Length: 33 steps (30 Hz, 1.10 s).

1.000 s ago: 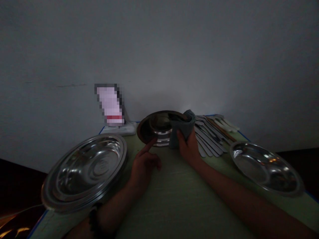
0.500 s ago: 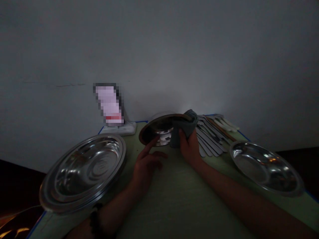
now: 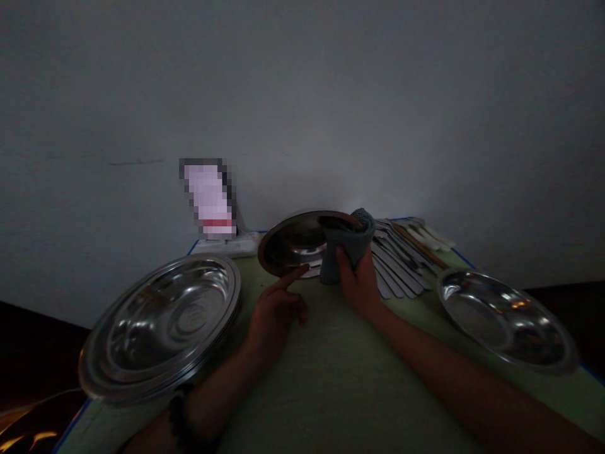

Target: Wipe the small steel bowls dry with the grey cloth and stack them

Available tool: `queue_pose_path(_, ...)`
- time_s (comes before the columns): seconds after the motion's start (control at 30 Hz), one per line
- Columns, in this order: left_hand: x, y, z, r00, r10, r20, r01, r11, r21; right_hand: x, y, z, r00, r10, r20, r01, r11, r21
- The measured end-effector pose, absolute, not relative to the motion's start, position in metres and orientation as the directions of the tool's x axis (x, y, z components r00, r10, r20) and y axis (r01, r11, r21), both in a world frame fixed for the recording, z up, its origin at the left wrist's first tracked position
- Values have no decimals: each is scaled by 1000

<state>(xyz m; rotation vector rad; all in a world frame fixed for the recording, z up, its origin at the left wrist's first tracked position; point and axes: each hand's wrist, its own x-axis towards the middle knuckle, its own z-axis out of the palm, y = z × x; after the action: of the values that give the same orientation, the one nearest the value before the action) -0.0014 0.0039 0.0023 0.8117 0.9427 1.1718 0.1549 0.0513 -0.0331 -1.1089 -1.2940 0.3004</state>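
Head cam has you at a pale green table (image 3: 302, 384) in pretty dim light, so clock directions here go from the middle of that table. Your right hand (image 3: 357, 277) is up toward 1 o'clock, closed in a narrow pinch on a grey-green cloth (image 3: 348, 244), thumb on the near side. That cloth is folded over the right edge of a round metal dish (image 3: 293, 236) sitting at 12, which is tilted so its hollow side faces you. Your left hand (image 3: 278, 312) is at about 11, loosely spread: index finger stretched out to the dish's near rim, the others half curled. Can't tell if that fingertip actually presses on the metal or just lies in front of it. You've got a dark beaded bracelet (image 3: 179, 419) on that wrist too. Over at 9 there's a stack of wide metal bowls (image 3: 165, 334), and at 3 a single shallow metal bowl (image 3: 505, 321). Metal cutlery (image 3: 399, 271) is fanned out at 1 to 2, just beside your cloth, with some white-handled pieces (image 3: 432, 239) at its far end. Around 10 to 11, a phone (image 3: 210, 202) with a blurred screen leans above a whitish base (image 3: 229, 246), near the wall (image 3: 302, 101).
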Motion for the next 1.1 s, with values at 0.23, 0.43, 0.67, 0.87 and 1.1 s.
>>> queue_pose_path(0.23, -2, 5, 1, 191, 963, -190, -338, 246, 908, 153, 50, -30, 298, 726, 619, 384, 503, -774)
queue_pose_path(0.43, -3, 4, 0, 196, 962, -187, -337, 246, 909, 152, 50, -30, 306, 725, 617, 385, 499, -777)
queue_pose_path(0.67, -1, 7, -3, 148, 975, -166, -251, 199, 947, 153, 52, -30, 317, 760, 567, 353, 460, -815)
queue_pose_path(0.87, -3, 3, -16, -112, 972, 207, -71, -215, 974, 156, 54, -33, 355, 798, 487, 301, 395, -868)
queue_pose_path(1.1, 1, 12, 21, -218, 859, 463, -58, -485, 872, 190, 61, 36, 199, 802, 563, 488, 417, -767)
